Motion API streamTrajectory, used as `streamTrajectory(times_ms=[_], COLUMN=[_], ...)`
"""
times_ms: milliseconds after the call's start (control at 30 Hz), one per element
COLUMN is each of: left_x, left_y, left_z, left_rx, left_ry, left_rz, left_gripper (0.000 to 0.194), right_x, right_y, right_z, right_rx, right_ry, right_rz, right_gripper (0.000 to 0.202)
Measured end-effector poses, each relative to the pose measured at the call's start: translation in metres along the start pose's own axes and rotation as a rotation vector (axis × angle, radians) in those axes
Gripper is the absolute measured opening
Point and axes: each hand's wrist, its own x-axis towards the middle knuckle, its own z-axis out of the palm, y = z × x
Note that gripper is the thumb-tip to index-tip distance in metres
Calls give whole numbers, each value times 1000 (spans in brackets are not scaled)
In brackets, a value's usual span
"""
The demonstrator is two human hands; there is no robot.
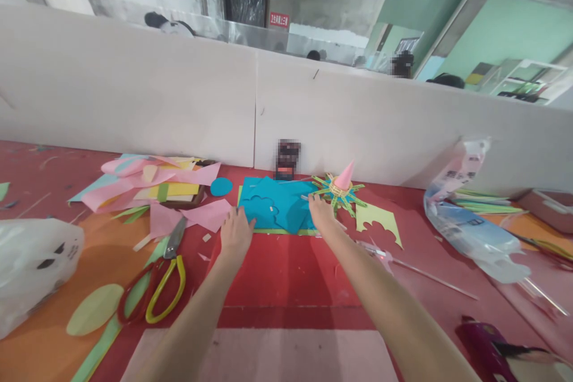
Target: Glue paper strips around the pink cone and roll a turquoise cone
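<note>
Blue paper sheets (286,203), some with scalloped cut edges, lie in a loose pile over a green sheet, with small pale scraps on top. My left hand (237,231) is closed at the pile's left edge, fingers over the blue paper. At the right edge my right hand (321,212) has its fingers curled on the blue paper; a small pale strip shows by its fingertips. Right of that hand stands a woven paper piece with a pink cone (344,178) and green-and-blue spokes. A cut yellow-green sheet (379,224) lies nearby.
Large scissors (165,274) with red and yellow handles lie left, near pink paper scraps (163,218), a blue disc (221,187) and a white plastic bag (36,268). Rightward are a glue gun (378,252), a clear plastic bag (474,233) and a purple tool (486,346). A white partition (179,95) rises behind.
</note>
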Motion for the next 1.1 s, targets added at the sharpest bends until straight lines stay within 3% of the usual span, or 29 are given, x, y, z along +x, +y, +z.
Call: streamTrajectory(times_ms=[167,333,467,567,667,867,967,1100], left_x=[2,2,4,4,5,9,13,19], left_y=[-9,-10,-11,-12,-15,-24,-27,-30], left_z=[20,19,17,19,19,13,11,15], left_rx=[-6,-46,-49,-43,-29,-129,-243,-483], left_ry=[102,86,116,158,187,96,114,229], left_rz=[-57,-81,-79,-92,-131,-142,-157,-168], left_gripper=[58,54,51,44,35,35,36,34], right_x=[5,1,-10,-21,-29,-31,-33,-34], right_y=[10,13,-17,-53,-85,-108,-107,-101], right_z=[2,-6,-15,-18,-15,-5,0,8], right_rx=[15,36,98,177,299,392,524,667], right_ry=[-32,-7,52,67,80,86,64,95], right_rz=[-7,36,-9,-162,-311,-450,-400,-213], right_gripper=[45,36,31,28,39,46,49,30])
